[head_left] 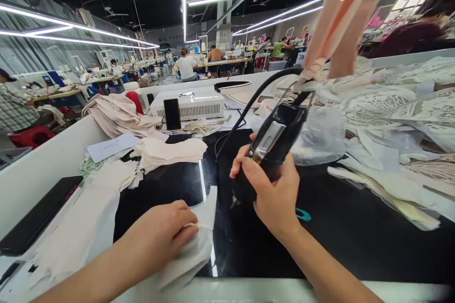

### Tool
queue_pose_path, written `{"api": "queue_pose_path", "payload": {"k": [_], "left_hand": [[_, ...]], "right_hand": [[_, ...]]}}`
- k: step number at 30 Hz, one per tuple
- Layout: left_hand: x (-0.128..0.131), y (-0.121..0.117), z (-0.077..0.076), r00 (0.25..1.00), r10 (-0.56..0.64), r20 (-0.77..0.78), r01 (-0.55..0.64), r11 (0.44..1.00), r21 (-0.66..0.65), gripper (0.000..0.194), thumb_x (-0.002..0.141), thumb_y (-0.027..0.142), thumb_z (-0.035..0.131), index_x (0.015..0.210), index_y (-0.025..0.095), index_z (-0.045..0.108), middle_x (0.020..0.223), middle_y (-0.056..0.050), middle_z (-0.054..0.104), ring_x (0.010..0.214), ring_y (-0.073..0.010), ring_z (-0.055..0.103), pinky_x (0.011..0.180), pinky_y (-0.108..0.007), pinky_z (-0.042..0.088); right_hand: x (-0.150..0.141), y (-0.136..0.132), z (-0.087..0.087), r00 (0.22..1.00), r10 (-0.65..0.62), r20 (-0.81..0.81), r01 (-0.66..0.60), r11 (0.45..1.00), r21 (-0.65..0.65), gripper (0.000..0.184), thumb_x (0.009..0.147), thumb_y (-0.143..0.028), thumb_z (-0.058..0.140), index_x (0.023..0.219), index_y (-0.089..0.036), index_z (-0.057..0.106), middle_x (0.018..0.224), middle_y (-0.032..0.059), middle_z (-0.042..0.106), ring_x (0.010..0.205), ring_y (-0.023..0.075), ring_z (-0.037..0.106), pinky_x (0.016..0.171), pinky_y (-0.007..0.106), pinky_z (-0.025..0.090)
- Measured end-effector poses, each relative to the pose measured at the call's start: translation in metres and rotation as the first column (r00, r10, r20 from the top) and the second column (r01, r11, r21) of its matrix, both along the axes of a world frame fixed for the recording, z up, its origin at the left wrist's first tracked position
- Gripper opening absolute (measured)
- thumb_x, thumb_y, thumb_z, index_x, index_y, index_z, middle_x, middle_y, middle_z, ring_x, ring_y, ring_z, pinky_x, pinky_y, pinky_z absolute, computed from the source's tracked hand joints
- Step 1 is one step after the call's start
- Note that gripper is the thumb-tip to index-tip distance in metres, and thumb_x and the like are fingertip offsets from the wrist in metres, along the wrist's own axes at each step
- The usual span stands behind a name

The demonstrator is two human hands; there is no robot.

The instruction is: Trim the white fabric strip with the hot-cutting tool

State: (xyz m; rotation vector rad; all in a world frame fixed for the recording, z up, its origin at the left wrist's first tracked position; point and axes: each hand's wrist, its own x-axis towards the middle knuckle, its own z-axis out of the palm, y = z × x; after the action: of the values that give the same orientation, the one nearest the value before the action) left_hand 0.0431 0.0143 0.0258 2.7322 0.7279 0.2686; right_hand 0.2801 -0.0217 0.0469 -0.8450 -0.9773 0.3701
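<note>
My right hand (275, 199) grips a fat black tool with a silver metal lever (272, 139); my left hand (165, 227) pinches thin white cloth (208, 210). The tool isn't touching it, so that bit looks undone; the rest I can't tell. Its long body slants, tip down toward my left hand.

Tilted black tool (273, 139); rumpled white cloth (199, 244)
</note>
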Motion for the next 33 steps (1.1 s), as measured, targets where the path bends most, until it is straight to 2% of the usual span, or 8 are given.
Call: {"api": "queue_pose_path", "payload": {"k": [3,8,10,14,19,23,28,33], "left_hand": [[0.01,0.021,0.004,0.995,-0.081,0.061,0.075,0.993,0.094,0.014,0.108,0.015,0.07,0.12,0.022,0.072,0.121,-0.006,0.079,0.111,-0.0234,0.078,0.096,-0.034,0.063],[0.029,0.05,-0.003,0.971,-0.218,0.096,0.222,0.974,-0.036,0.044,0.101,0.026,0.087,0.138,0.023,0.065,0.147,-0.013,0.072,0.155,-0.0314,0.057,0.121,-0.048,0.057],[0.033,0.055,-0.006,0.971,-0.229,0.065,0.233,0.969,-0.079,0.052,0.097,0.031,0.092,0.14,0.023,0.064,0.148,-0.015,0.071,0.156,-0.0349,0.056,0.124,-0.055,0.054],[0.035,0.056,-0.008,0.975,-0.22,0.023,0.221,0.967,-0.124,0.048,0.094,0.036,0.095,0.13,0.022,0.067,0.146,-0.018,0.071,0.15,-0.0367,0.061,0.13,-0.07,0.042],[0.035,0.055,-0.009,0.979,-0.203,-0.004,0.2,0.967,-0.158,0.052,0.094,0.04,0.094,0.131,0.022,0.063,0.151,-0.018,0.068,0.153,-0.037,0.059,0.132,-0.081,0.028],[0.036,0.055,-0.012,0.981,-0.195,-0.002,0.192,0.968,-0.162,0.056,0.094,0.042,0.094,0.135,0.023,0.062,0.152,-0.018,0.067,0.154,-0.038,0.058,0.132,-0.082,0.027],[0.038,0.056,-0.01,0.984,-0.167,-0.056,0.148,0.958,-0.245,0.056,0.093,0.04,0.096,0.136,0.024,0.064,0.158,-0.016,0.066,0.17,-0.0402,0.036,0.137,-0.079,0.018],[0.037,0.055,-0.007,0.988,-0.141,-0.069,0.113,0.943,-0.311,0.058,0.095,0.039,0.095,0.143,0.027,0.063,0.159,-0.012,0.067,0.174,-0.04,0.027,0.139,-0.076,0.014]], "right_hand": [[-0.006,0.005,-0.002,1.0,0.016,0.005,-0.016,1.0,-0.008,0.03,0.087,-0.041,0.088,0.097,-0.026,0.064,0.08,-0.0065,0.072,0.058,0.0134,0.065,0.058,0.03,0.059],[-0.011,0.012,-0.004,0.999,0.023,0.037,-0.022,0.999,-0.037,0.028,0.088,-0.041,0.084,0.099,-0.027,0.063,0.081,-0.0063,0.067,0.066,0.0148,0.062,0.064,0.031,0.057],[-0.013,0.014,-0.005,0.999,0.02,0.034,-0.018,0.999,-0.039,0.028,0.088,-0.041,0.084,0.101,-0.027,0.063,0.083,-0.0058,0.067,0.069,0.0155,0.063,0.066,0.032,0.057],[-0.018,0.016,-0.007,1.0,0.027,0.012,-0.026,0.999,-0.023,0.031,0.087,-0.041,0.085,0.105,-0.027,0.064,0.082,-0.0065,0.069,0.067,0.015,0.064,0.065,0.031,0.058],[-0.024,0.018,-0.006,0.998,0.058,-0.015,-0.058,0.998,-0.009,0.031,0.088,-0.043,0.085,0.101,-0.027,0.063,0.081,-0.0075,0.07,0.06,0.0127,0.066,0.062,0.029,0.06],[-0.026,0.02,-0.005,0.996,0.072,-0.047,-0.072,0.997,-0.005,0.03,0.087,-0.041,0.087,0.101,-0.026,0.065,0.081,-0.0071,0.073,0.059,0.0121,0.067,0.061,0.028,0.062],[-0.024,0.02,-0.005,0.997,0.057,-0.054,-0.057,0.998,0.006,0.029,0.085,-0.037,0.088,0.1,-0.026,0.066,0.081,-0.0067,0.074,0.059,0.0124,0.068,0.06,0.028,0.063],[-0.019,0.017,-0.006,0.997,0.04,-0.059,-0.038,0.999,0.034,0.025,0.085,-0.034,0.088,0.098,-0.027,0.067,0.08,-0.0064,0.074,0.059,0.0127,0.068,0.058,0.027,0.063]]}}
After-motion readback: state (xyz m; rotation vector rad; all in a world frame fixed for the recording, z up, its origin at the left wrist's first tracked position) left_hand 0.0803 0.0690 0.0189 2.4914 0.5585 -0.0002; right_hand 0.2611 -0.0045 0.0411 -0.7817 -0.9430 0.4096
